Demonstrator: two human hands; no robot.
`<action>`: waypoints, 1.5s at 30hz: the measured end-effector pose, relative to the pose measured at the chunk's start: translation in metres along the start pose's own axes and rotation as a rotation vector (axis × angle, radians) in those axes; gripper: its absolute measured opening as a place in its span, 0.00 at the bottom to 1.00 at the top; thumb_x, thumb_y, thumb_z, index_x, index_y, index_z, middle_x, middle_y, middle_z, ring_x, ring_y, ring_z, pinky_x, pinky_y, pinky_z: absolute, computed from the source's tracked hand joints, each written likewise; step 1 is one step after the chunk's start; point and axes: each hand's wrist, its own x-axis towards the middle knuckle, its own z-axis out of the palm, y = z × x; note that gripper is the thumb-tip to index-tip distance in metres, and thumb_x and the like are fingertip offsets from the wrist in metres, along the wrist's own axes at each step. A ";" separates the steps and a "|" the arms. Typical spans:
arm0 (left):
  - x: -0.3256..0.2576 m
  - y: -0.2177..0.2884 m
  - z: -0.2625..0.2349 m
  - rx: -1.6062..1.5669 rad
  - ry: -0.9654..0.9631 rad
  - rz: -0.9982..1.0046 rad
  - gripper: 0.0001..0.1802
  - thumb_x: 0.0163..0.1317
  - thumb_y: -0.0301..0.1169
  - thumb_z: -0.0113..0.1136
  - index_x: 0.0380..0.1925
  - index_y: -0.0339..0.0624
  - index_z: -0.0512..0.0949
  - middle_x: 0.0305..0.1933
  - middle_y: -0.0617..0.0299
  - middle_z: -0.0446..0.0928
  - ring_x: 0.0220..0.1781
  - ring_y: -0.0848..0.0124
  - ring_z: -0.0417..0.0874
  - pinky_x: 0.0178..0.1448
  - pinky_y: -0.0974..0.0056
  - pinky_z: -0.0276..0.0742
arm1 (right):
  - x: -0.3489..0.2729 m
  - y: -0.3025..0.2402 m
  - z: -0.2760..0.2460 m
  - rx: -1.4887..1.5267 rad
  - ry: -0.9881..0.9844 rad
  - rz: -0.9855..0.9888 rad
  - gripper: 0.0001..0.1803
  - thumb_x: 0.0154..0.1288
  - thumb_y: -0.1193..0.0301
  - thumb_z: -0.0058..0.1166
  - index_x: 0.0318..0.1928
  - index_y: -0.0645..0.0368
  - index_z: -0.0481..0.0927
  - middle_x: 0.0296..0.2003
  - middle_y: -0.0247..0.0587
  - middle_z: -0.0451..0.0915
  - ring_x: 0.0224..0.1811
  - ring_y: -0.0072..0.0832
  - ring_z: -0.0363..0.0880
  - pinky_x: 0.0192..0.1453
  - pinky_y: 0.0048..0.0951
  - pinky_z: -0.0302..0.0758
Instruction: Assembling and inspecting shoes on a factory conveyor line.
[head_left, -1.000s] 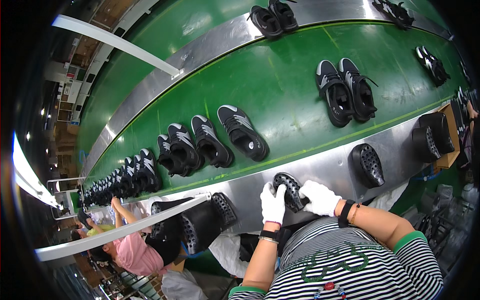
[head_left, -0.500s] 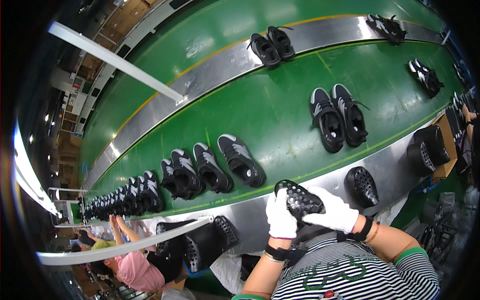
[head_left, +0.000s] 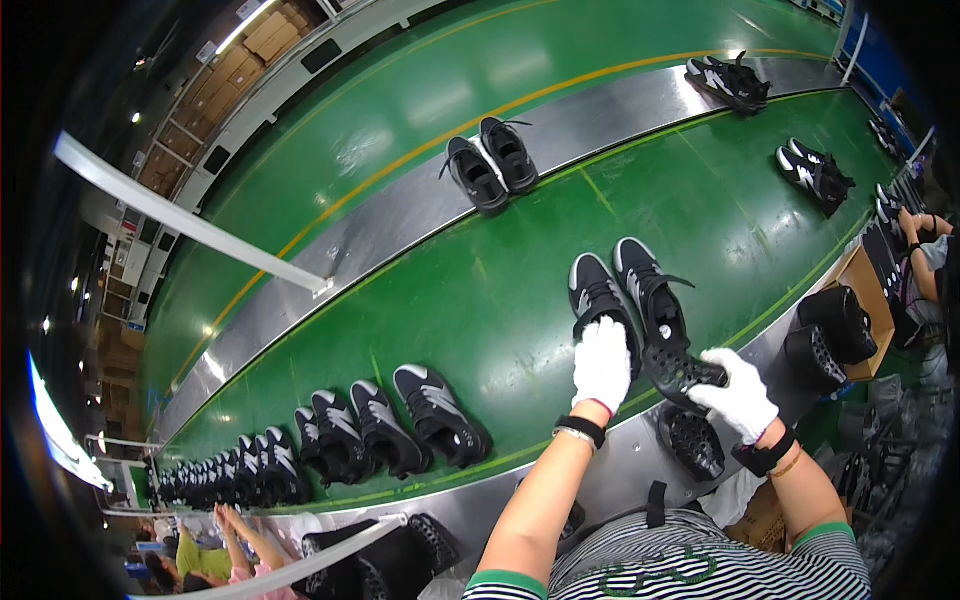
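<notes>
The left hand point(head_left: 603, 362), outstretched over the left shoe point(head_left: 592, 284), grip unclear, could skew it by pressing. By the heel of the right shoe point(head_left: 640, 264), the perforated black form point(head_left: 680, 371), pinched in the right hand point(head_left: 738, 396), could slip if held loosely.

Here's matt cloth on the gloves point(head_left: 603, 365), glossy plastic shoe insert point(head_left: 678, 371) at the right fingertips point(head_left: 708, 397), smooth shiny belt point(head_left: 480, 300) beyond them, sheeny metal ledge point(head_left: 622, 458) nearer in.
</notes>
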 end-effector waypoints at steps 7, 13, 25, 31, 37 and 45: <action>0.029 -0.028 -0.015 0.257 -0.102 -0.014 0.24 0.53 0.38 0.68 0.51 0.45 0.78 0.41 0.56 0.79 0.48 0.57 0.78 0.49 0.51 0.70 | 0.014 -0.005 0.012 0.163 -0.144 0.157 0.32 0.52 0.67 0.74 0.57 0.61 0.77 0.35 0.44 0.85 0.25 0.24 0.82 0.29 0.27 0.79; -0.010 -0.038 -0.051 0.190 -0.186 -0.104 0.20 0.55 0.42 0.68 0.47 0.48 0.81 0.37 0.55 0.81 0.43 0.55 0.81 0.48 0.51 0.73 | 0.041 -0.042 0.042 -0.118 -0.320 -0.043 0.28 0.54 0.59 0.71 0.51 0.61 0.79 0.32 0.48 0.85 0.31 0.35 0.85 0.39 0.35 0.81; -0.027 -0.054 -0.051 -0.099 -0.204 -0.172 0.17 0.64 0.40 0.61 0.48 0.44 0.83 0.42 0.50 0.82 0.45 0.51 0.83 0.52 0.50 0.78 | 0.077 -0.014 0.163 -0.672 -0.172 -0.392 0.23 0.65 0.56 0.60 0.49 0.60 0.70 0.34 0.50 0.80 0.33 0.47 0.85 0.37 0.44 0.82; -0.048 -0.063 -0.055 0.017 0.065 -0.159 0.18 0.58 0.36 0.65 0.49 0.47 0.82 0.36 0.53 0.81 0.40 0.53 0.83 0.46 0.51 0.78 | 0.096 -0.038 0.133 -0.637 -0.410 -0.424 0.33 0.60 0.45 0.63 0.49 0.61 0.70 0.41 0.56 0.79 0.42 0.53 0.82 0.46 0.48 0.79; -0.042 -0.032 -0.047 0.065 -0.176 -0.184 0.20 0.56 0.33 0.62 0.50 0.44 0.80 0.33 0.55 0.78 0.39 0.56 0.81 0.41 0.51 0.75 | 0.127 0.006 0.164 -0.636 -0.287 -0.498 0.14 0.62 0.66 0.58 0.45 0.57 0.72 0.41 0.52 0.79 0.44 0.54 0.81 0.47 0.50 0.77; -0.065 -0.031 -0.037 0.121 0.031 -0.337 0.25 0.55 0.32 0.62 0.56 0.43 0.77 0.35 0.55 0.76 0.40 0.54 0.78 0.45 0.51 0.73 | 0.120 0.020 0.162 0.044 -0.415 -0.358 0.31 0.60 0.67 0.62 0.64 0.59 0.73 0.49 0.54 0.81 0.55 0.46 0.82 0.60 0.38 0.78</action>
